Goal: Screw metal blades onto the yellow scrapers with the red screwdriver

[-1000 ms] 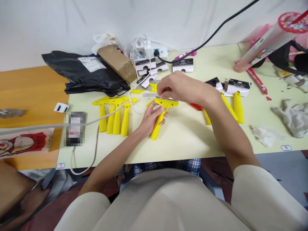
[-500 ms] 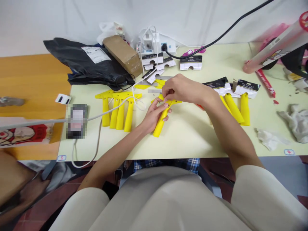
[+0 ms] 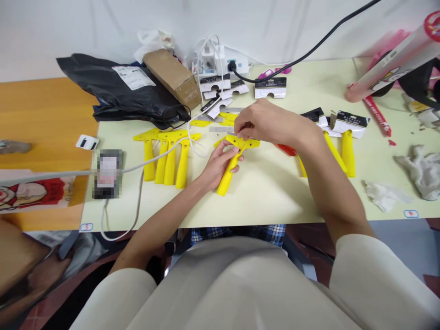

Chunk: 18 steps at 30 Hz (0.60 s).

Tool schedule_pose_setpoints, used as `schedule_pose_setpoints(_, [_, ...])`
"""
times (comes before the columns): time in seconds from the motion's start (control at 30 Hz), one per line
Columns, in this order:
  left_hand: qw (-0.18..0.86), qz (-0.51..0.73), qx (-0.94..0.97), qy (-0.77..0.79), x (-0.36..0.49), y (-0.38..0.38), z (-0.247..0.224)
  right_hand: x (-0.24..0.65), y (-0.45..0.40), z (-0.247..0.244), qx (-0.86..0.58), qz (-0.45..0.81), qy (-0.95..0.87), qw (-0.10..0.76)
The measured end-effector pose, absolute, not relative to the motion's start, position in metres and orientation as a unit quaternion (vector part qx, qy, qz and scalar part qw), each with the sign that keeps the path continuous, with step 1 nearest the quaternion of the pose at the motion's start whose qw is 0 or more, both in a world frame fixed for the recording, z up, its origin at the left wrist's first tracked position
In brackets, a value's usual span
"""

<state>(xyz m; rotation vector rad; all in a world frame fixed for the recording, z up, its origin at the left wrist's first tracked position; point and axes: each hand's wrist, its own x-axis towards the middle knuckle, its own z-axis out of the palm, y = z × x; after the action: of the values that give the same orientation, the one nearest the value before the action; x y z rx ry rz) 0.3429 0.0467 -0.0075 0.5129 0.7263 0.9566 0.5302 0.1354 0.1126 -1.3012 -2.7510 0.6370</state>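
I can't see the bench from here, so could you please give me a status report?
Left hand gripping a yellow T-shaped tool. Right hand at its head; whether pinching anything, unclear. White cable across more yellow tools at left.

The left hand (image 3: 216,168) grips a yellow T-shaped scraper (image 3: 225,178) by its handle; bent fingers of the right hand (image 3: 263,120) meet its head. Four yellow scraper handles (image 3: 169,169) lie to the left (a white cable (image 3: 79,173) crosses them), with a black plastic mailer bag (image 3: 103,89) and cardboard box (image 3: 173,75) beyond, on the far side.
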Motion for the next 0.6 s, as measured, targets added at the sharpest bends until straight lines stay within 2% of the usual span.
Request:
schedule_pose_setpoints(0.1, [0.793, 0.447, 0.235, 0.341, 0.343, 0.047, -0.009, 0.535, 0.143, 0.114, -0.395, 0.237, -0.888, 0.015])
schedule_pose_setpoints(0.3, [0.782, 0.458, 0.230, 0.355, 0.342, 0.047, -0.008, 0.559, 0.168, 0.097, -0.480, 0.186, -0.857, 0.023])
schedule_pose_setpoints(0.6, [0.786, 0.457, 0.237, 0.342, 0.343, 0.047, -0.007, 0.543, 0.161, 0.094, -0.379, 0.275, -0.884, -0.010])
